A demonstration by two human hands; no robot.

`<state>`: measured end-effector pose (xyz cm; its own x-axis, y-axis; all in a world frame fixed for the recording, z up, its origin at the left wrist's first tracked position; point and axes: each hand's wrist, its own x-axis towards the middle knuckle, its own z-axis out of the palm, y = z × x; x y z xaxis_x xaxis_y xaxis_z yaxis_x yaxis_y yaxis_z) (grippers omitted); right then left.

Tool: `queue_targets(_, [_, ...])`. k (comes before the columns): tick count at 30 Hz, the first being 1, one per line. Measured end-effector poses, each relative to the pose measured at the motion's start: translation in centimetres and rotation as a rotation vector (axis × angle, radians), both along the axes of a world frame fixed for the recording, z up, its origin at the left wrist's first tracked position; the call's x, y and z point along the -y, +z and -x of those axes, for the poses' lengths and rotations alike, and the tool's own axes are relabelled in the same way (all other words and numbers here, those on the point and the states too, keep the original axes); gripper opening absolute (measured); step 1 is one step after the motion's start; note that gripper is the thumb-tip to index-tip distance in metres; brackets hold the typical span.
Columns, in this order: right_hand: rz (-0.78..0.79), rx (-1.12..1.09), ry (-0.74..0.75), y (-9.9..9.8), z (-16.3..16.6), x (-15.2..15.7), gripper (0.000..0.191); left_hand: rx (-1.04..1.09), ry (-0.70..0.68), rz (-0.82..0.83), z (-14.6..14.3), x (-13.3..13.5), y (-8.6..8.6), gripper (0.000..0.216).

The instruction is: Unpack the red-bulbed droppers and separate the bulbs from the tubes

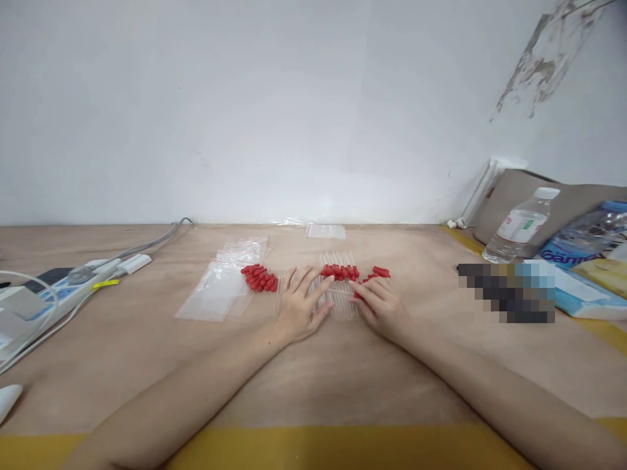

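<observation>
My left hand (301, 307) is spread, palm down, beside a row of thin clear tubes (345, 310); its thumb and forefinger reach over them. My right hand (385, 307) is closed, fingertips pinched at the row's right side on a small red piece (356, 295). A single clear tube (339, 292) seems to lie crosswise from there toward my left hand; whether it is joined to the red piece is hard to see. Several elongated red caps (339, 271) lie across the row. More red caps (379, 271) sit just beyond my right hand, and a heap of red caps (259, 279) lies left of my left hand.
Clear zip bags (210, 290) overlap at the left, and another bag (326, 231) lies by the wall. A power strip (68, 294) with cables stands far left. At the right are a water bottle (524, 225), a blue-labelled package (582, 290) and a blurred-out dark object (509, 294).
</observation>
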<state>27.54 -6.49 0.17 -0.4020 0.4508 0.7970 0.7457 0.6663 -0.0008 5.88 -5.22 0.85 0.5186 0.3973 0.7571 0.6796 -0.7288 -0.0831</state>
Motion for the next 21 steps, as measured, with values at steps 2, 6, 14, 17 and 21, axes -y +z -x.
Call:
queue_targets(2, [-0.050, 0.023, 0.049, -0.8, 0.5, 0.7, 0.018, -0.064, -0.041, 0.007, -0.3, 0.3, -0.1, 0.029])
queue_targets(6, [-0.062, 0.066, 0.096, -0.8, 1.3, 0.8, 0.013, -0.105, -0.089, 0.021, -0.2, 0.5, -0.3, 0.015])
queue_targets(14, [-0.087, 0.178, 0.076, -0.8, 1.2, 0.9, 0.012, -0.105, -0.207, 0.092, 0.6, 1.1, -0.1, 0.017])
queue_targets(17, [-0.121, 0.186, 0.089, -0.9, 1.2, 0.9, 0.011, -0.109, -0.226, 0.099, 0.7, 1.3, 0.1, 0.017])
queue_targets(21, [-0.186, 0.203, 0.170, -1.2, 1.0, 0.8, 0.015, -0.124, -0.232, 0.092, 0.7, 1.4, 0.1, 0.015])
